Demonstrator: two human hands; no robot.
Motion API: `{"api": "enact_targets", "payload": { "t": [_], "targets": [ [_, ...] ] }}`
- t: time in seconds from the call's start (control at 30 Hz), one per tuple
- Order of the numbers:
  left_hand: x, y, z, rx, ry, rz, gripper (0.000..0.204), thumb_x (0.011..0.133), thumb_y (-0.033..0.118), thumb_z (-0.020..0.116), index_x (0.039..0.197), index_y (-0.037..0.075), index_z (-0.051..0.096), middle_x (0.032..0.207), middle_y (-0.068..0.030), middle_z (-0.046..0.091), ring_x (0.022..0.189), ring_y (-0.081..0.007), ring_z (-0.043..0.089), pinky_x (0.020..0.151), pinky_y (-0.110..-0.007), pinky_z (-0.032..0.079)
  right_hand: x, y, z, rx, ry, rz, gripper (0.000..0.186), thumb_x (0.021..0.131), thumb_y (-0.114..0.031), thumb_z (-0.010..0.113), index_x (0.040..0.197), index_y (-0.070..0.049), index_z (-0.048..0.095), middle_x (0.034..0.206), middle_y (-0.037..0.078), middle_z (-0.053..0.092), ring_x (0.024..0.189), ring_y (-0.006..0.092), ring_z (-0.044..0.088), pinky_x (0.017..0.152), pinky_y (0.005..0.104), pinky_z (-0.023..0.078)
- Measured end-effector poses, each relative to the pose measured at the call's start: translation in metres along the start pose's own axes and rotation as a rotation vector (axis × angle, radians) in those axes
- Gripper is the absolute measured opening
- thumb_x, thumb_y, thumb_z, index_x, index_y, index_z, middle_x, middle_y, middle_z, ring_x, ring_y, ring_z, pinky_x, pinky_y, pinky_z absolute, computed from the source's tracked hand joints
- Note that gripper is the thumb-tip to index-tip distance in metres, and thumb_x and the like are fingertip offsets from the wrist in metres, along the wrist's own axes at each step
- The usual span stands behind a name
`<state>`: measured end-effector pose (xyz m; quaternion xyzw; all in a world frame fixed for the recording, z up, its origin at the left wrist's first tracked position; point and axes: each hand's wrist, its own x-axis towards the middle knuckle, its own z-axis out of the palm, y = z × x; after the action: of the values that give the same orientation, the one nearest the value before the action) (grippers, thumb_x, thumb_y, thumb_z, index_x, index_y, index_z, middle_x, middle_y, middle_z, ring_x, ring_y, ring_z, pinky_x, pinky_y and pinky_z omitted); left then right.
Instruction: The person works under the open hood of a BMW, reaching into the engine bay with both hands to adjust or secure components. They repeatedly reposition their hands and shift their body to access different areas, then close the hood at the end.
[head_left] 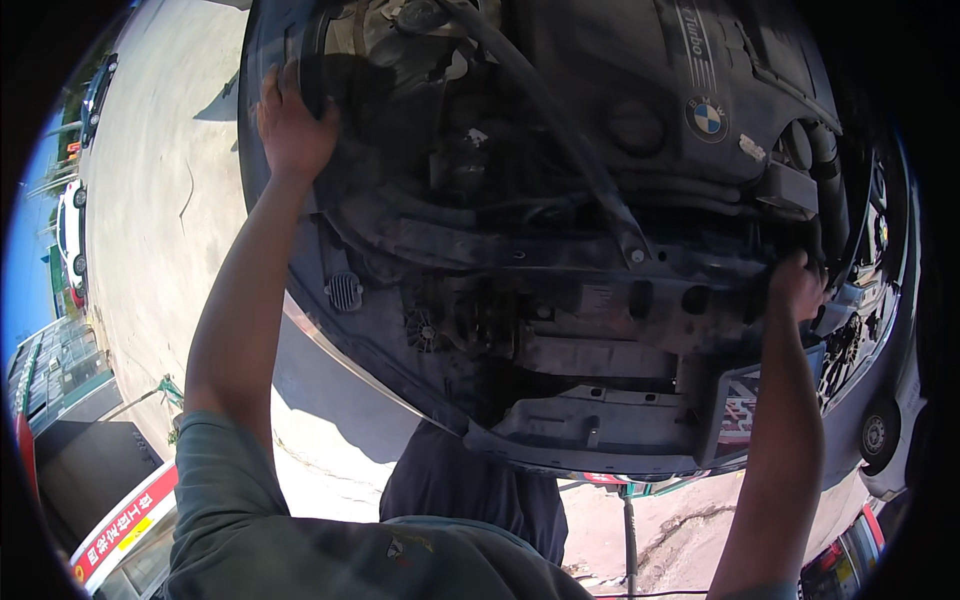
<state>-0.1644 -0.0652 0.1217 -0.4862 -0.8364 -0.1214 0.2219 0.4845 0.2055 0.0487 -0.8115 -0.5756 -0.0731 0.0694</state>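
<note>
In the head view, a car (545, 330) fills the middle, its engine bay exposed in front of the person. The left hand (297, 128) is at the left side of the bay, on its dark side edge (312, 70), thumb apart from the fingers; whether it grips that edge or only rests there, I cannot tell. The right hand (797, 288) is at the right end of the dark front crossbar (500, 244), fingers curled; what it holds, if anything, is hidden in shadow. Between the hands, a black diagonal brace (572, 140) slants down to the crossbar, beside the dark engine cover (610, 50). A grey box (787, 190) sits just above the right hand. Farther left, a white car (72, 230) stands on the sunlit pale ground (165, 170).
</note>
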Motion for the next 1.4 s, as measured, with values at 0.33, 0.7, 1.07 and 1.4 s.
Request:
{"api": "enact_targets", "payload": {
  "t": [0.33, 0.7, 1.07, 1.4],
  "targets": [
    [-0.001, 0.004, 0.026, -0.021, -0.083, -0.265, 0.067, 0.086, 0.036, 0.066, 0.144, 0.007, 0.049, 0.148, -0.014, 0.052, 0.138, -0.0321, 0.051, 0.111, -0.048, 0.042, 0.009, 0.007, 0.012, -0.015, 0.006, 0.042, 0.061, 0.098, -0.052, 0.038, 0.144, -0.021, 0.063, 0.16, -0.001, 0.047, 0.152, 0.0341, 0.033, 0.121, 0.0572, 0.028],
    [0.0, 0.005, 0.023, 0.001, -0.115, -0.285, 0.064, 0.087, 0.031, 0.063, 0.144, 0.007, 0.048, 0.149, -0.0111, 0.051, 0.139, -0.0278, 0.05, 0.113, -0.047, 0.038, 0.012, 0.024, 0.02, 0.073, 0.067, -0.032, 0.058, 0.099, -0.05, 0.044, 0.139, -0.014, 0.066, 0.152, 0.003, 0.057, 0.14, 0.027, 0.05, 0.117, 0.0449, 0.035],
    [0.003, 0.009, 0.018, -0.055, -0.116, -0.301, 0.064, 0.087, 0.025, 0.062, 0.147, 0.007, 0.046, 0.153, -0.0133, 0.047, 0.139, -0.0315, 0.05, 0.115, -0.049, 0.037, 0.018, 0.027, 0.023, 0.037, 0.039, -0.107, 0.053, 0.101, -0.045, 0.041, 0.138, -0.017, 0.066, 0.155, 0.001, 0.053, 0.15, 0.0281, 0.038, 0.124, 0.0455, 0.028],
    [0.001, 0.005, 0.019, -0.04, -0.138, -0.32, 0.071, 0.082, 0.03, 0.069, 0.146, 0.008, 0.047, 0.151, -0.0128, 0.05, 0.133, -0.034, 0.056, 0.112, -0.048, 0.041, 0.017, 0.028, 0.032, -0.057, 0.051, -0.08, 0.056, 0.102, -0.05, 0.039, 0.139, -0.018, 0.066, 0.157, 0.003, 0.051, 0.15, 0.0339, 0.037, 0.122, 0.053, 0.029]
  ]
}}
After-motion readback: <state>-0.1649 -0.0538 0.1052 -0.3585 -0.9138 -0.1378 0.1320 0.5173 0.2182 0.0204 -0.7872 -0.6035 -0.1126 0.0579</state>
